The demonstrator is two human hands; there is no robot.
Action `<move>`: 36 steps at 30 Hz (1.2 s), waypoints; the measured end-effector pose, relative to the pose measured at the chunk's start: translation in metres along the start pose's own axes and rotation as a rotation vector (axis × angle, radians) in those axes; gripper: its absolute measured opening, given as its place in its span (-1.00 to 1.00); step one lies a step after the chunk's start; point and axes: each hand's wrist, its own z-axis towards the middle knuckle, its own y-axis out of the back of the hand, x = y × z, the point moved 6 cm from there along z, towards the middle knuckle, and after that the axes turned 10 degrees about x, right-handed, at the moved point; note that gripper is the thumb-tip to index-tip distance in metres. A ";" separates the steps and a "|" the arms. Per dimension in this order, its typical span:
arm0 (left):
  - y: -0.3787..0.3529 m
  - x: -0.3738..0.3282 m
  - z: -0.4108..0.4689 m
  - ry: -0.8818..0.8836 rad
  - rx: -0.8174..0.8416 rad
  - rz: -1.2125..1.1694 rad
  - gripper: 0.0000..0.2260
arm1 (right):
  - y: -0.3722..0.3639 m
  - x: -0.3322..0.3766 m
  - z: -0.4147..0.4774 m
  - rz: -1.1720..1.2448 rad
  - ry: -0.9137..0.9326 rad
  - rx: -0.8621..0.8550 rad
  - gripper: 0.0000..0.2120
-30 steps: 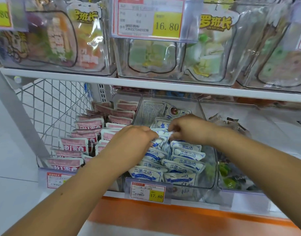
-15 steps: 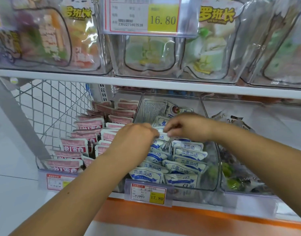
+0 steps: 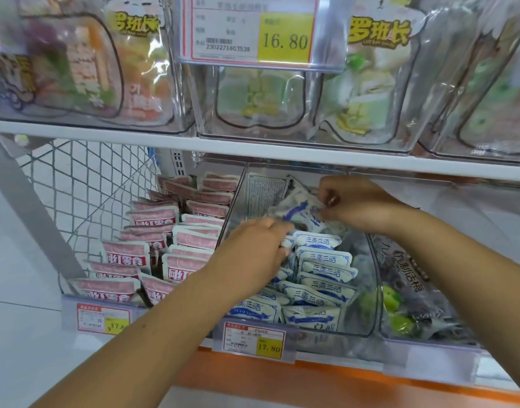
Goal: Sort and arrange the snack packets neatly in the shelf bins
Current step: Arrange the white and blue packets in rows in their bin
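In the middle clear bin (image 3: 367,319), the right hand (image 3: 359,204) pinches a blue-and-white packet (image 3: 303,212) raised at the back, its long axis slanting up to the right. The left hand (image 3: 253,254) rests on the standing row (image 3: 323,272), its grip unclear. The packet likely needs turning upright, label forward, then slotting behind the row.

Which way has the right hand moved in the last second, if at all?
Yes. Against the 17.80 tag, the right hand has gone up and rightward, toward the back of the bin, pinching a blue packet.
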 end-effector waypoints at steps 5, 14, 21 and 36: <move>0.023 0.001 -0.014 0.024 -0.211 -0.363 -0.29 | 0.006 -0.011 -0.026 0.329 0.059 -0.155 -0.71; 0.040 0.023 -0.031 0.031 -0.162 -0.167 -0.41 | -0.004 0.008 -0.055 0.306 0.134 -0.258 -0.70; 0.018 0.013 -0.049 -0.154 0.056 0.223 -0.64 | -0.018 0.031 -0.057 0.519 0.186 -0.150 -0.81; 0.016 0.024 -0.061 -0.234 -0.010 0.141 -0.77 | -0.087 0.070 -0.005 -0.108 0.253 0.211 -0.79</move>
